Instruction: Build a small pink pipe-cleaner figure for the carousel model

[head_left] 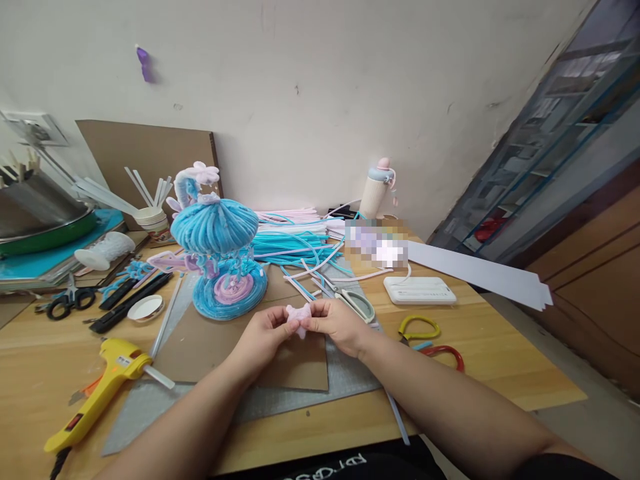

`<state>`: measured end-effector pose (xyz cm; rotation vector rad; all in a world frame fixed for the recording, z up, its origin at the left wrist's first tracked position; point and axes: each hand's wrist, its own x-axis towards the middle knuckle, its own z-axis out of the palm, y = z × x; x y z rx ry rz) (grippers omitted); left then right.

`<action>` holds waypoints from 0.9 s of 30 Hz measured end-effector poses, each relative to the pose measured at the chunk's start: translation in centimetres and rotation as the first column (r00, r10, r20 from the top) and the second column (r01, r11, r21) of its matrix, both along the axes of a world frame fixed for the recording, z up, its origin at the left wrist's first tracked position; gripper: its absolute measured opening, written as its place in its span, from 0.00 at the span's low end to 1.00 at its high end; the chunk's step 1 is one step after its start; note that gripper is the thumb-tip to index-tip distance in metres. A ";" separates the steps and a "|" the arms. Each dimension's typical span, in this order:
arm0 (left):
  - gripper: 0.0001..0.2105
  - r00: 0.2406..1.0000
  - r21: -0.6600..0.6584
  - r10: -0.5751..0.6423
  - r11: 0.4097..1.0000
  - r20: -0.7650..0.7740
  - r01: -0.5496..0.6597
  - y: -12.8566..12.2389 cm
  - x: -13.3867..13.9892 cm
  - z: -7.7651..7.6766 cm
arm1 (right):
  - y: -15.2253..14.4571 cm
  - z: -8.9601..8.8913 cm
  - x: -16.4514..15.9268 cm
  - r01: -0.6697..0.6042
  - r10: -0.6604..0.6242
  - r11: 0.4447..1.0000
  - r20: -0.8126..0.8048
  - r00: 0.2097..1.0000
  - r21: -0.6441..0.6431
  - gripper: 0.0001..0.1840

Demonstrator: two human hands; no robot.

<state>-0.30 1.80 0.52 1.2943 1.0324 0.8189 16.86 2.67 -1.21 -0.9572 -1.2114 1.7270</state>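
Observation:
Between my two hands is a small pale pink fuzzy piece [299, 313] with several lobes, like a flower bent from pipe cleaner. My left hand [265, 333] pinches its left side between thumb and fingers. From the right, my right hand [340, 325] grips the other side the same way. Both hands are above a piece of brown cardboard [300, 367]. Beyond my left hand stands a blue and pink pipe-cleaner model [215, 227], with a domed top and a round coiled base [200, 303].
A yellow glue gun [113, 373] lies at left, near black scissors [71, 298] and a white spool [105, 251]. Bundled pipe cleaners [295, 245] lie at the back. On the right are a white power bank [420, 291], red-and-yellow-handled cutters [419, 327] and a bottle [376, 190].

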 end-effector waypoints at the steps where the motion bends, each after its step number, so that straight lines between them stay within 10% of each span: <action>1: 0.12 1.000 0.008 -0.004 1.000 0.017 0.003 0.0 0.0 -0.1 | 0.0 0.0 0.0 -0.011 0.011 1.000 -0.009 1.000 0.011 0.16; 17: 0.10 0.883 -0.236 0.173 0.969 0.436 -0.073 0.1 0.9 -0.7 | 0.1 0.0 -0.6 0.119 -0.122 0.992 -0.188 0.974 -0.031 0.16; 27: 0.09 0.944 -0.157 0.117 0.985 0.308 -0.071 0.2 0.4 -0.7 | 0.0 0.0 -0.2 0.058 -0.054 0.997 -0.091 0.994 0.049 0.16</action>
